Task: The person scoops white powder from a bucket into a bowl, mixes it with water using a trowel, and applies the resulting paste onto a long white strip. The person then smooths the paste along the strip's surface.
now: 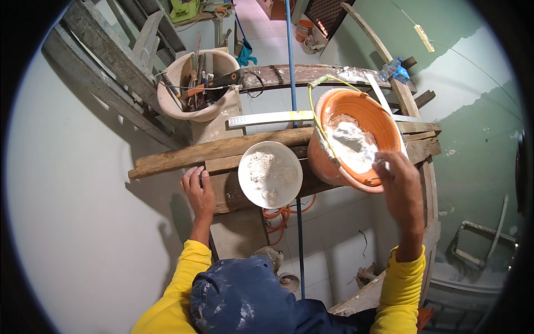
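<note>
Tool pail: a round, off-white bucket (207,116) is standing at the upper left, holding a jumble of hand tools, among them a black-and-orange handle (214,82) lying across its mouth.
Left hand: the bare left hand (199,195) is resting at the end of a narrow brown wooden plank (223,163), its fingers curling loosely.
White bowl: a round white bowl (287,190) is sitting on the planks between the two hands, holding pale, lumpy powder (265,168) that is covering part of its bottom, with one small clump lying near the lower rim.
Orange bucket: a deep orange plastic bucket (326,162) with a yellow-green handle (319,82) is standing just right of the bowl; heaped white powder (350,146) is lying inside, and pale residue is coating the inner wall.
Right hand: the bare right hand (401,179) is hanging over the bucket's right rim, its fingers bunching together; whether either hand is gripping something small, I cannot tell.
Bottle: a clear plastic bottle (391,68) with a blue label is lying beyond the bucket at the upper right.
</note>
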Action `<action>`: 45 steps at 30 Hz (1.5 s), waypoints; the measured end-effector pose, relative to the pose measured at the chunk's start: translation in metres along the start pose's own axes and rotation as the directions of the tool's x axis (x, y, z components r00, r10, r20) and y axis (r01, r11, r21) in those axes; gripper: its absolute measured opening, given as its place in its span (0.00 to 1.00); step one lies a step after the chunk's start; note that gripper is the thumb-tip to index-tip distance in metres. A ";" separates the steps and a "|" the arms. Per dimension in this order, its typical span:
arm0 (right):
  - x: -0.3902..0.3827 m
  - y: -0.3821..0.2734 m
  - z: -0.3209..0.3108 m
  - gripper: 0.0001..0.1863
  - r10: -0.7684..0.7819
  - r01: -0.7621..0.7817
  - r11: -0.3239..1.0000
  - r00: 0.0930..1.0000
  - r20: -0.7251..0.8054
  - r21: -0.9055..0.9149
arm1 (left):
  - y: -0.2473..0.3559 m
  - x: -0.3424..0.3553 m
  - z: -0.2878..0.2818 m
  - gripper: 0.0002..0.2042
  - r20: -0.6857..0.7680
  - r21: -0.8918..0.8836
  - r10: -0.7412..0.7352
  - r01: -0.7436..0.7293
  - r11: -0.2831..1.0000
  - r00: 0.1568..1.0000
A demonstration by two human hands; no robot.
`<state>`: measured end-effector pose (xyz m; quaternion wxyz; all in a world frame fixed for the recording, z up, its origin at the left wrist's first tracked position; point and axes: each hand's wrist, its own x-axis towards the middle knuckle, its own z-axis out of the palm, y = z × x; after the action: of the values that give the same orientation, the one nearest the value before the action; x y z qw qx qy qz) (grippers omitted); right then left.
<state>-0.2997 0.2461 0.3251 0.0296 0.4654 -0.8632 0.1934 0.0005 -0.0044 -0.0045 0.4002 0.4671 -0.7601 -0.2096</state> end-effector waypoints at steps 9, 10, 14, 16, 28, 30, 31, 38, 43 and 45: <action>-0.045 -0.055 0.114 0.10 -0.028 0.002 0.995 0.963 0.268 0.096 | 0.004 -0.001 -0.001 0.12 -0.003 -0.020 -0.038 0.038 0.999 0.999; -0.045 -0.049 0.130 0.10 0.025 -0.050 0.996 0.945 0.327 0.070 | 0.004 -0.001 0.000 0.12 0.000 -0.022 -0.035 0.035 0.999 0.999; -0.041 -0.028 0.178 0.12 0.038 -0.093 0.982 0.949 0.314 0.164 | 0.004 0.000 -0.001 0.12 0.007 -0.022 -0.031 0.031 0.999 0.999; -0.043 -0.024 0.189 0.11 0.071 -0.111 0.983 0.964 0.255 0.147 | 0.003 0.000 -0.001 0.12 0.007 -0.018 -0.026 0.026 0.999 1.000; -0.032 -0.038 0.149 0.11 0.093 -0.131 0.988 0.924 0.370 0.078 | 0.003 -0.001 -0.002 0.13 0.009 -0.036 -0.028 0.029 0.999 1.000; -0.030 -0.041 0.146 0.11 0.083 -0.102 0.994 0.929 0.360 0.032 | 0.002 -0.001 -0.002 0.13 0.012 -0.028 -0.033 0.033 0.999 0.999; -0.029 -0.043 0.141 0.10 0.088 -0.088 0.996 0.918 0.386 -0.017 | 0.002 -0.001 -0.001 0.13 0.014 -0.025 -0.035 0.035 0.999 0.999; -0.034 -0.054 0.077 0.13 -0.075 0.038 0.993 0.933 0.351 0.111 | -0.001 -0.001 0.001 0.12 -0.010 -0.035 -0.033 0.033 0.999 0.999; -0.004 -0.026 -0.009 0.13 0.028 -0.046 0.996 0.976 0.217 0.081 | -0.005 -0.003 0.004 0.12 -0.017 -0.011 -0.019 0.019 1.000 1.000; 0.018 0.004 -0.027 0.09 -0.002 0.016 0.993 0.993 0.120 -0.114 | -0.007 -0.003 0.002 0.13 -0.013 0.004 -0.010 0.010 1.000 1.000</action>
<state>-0.3163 0.2436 0.3530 0.0056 0.4776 -0.8710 0.1150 0.0030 -0.0054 -0.0117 0.4031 0.4729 -0.7556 -0.2071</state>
